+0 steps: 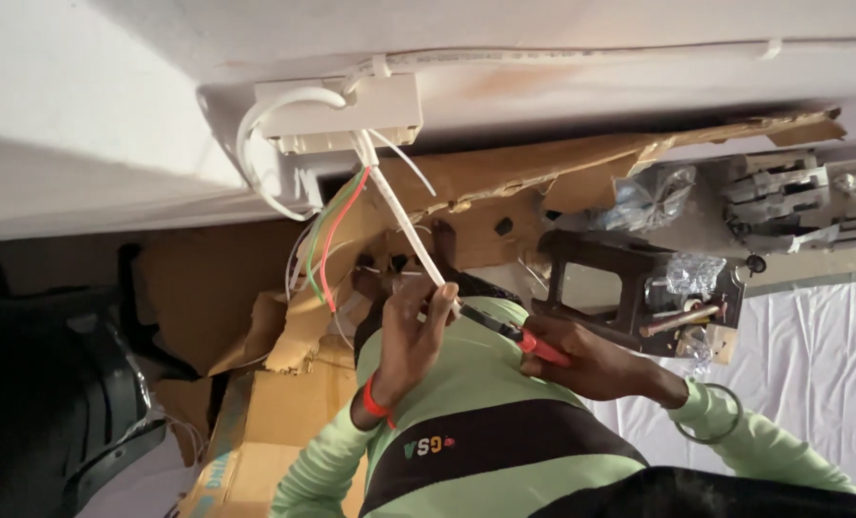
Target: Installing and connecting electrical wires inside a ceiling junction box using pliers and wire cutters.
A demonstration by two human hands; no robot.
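White sheathed cable runs from a white wall box, beyond the hands, straight to the left hand. That hand is closed around the cable's free end, fingers curled and thumb pressed against it, with a red band on the wrist. The right hand, just beside it, is closed around the red handles of a slim hand tool. Its dark tip points at the cable just beside the left fingers. Whether the tip grips the sheath cannot be told.

The work in hand looks like dressing the cable end with the tool. A next move would call for a steady left grip and a light, well-placed squeeze.

Both forearms, in pale green sleeves, come up from a green and black striped shirt and bend inward. Loose red and green wires hang from the box beyond the left hand. Torn cardboard lies beyond both hands.
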